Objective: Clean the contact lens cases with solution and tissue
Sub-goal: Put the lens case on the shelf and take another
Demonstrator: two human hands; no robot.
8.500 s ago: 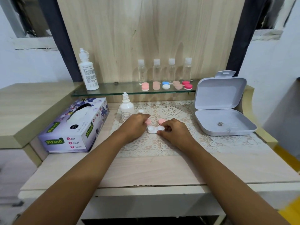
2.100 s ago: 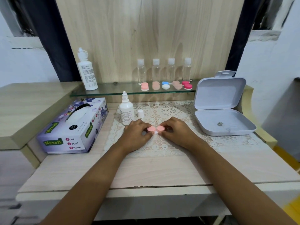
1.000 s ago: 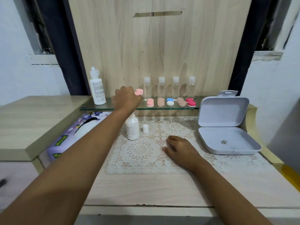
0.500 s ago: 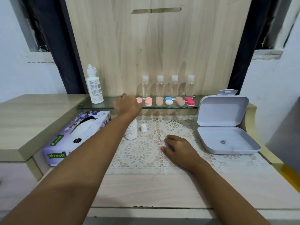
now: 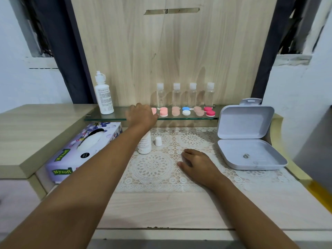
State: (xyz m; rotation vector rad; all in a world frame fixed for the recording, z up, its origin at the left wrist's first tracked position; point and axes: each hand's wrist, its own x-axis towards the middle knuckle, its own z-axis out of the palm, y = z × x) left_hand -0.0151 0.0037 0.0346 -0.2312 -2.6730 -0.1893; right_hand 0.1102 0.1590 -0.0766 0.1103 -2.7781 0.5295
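Left grip (image 5: 142, 115) up on glass shelf (image 5: 107, 117), knuckles to camera, fingertips hidden: cannot tell if clamped or loose. Pink case (image 5: 154, 110) half hidden behind it, first in a row of cases along the shelf. Right grip (image 5: 195, 161) flat on lace mat (image 5: 152, 168), fingers relaxed, holding nothing. Solution bottle (image 5: 144, 144) and cap (image 5: 158, 141) on mat by left forearm. Tissue box (image 5: 84, 150) at counter's (image 5: 161, 209) left.

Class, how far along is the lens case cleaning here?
Looks done: the capped pale pink lens case on the glass shelf. In hand: the left hand is at it; right hand rests on white lace mat. Possibly left: other shelf cases; small white solution bottle stands uncapped.
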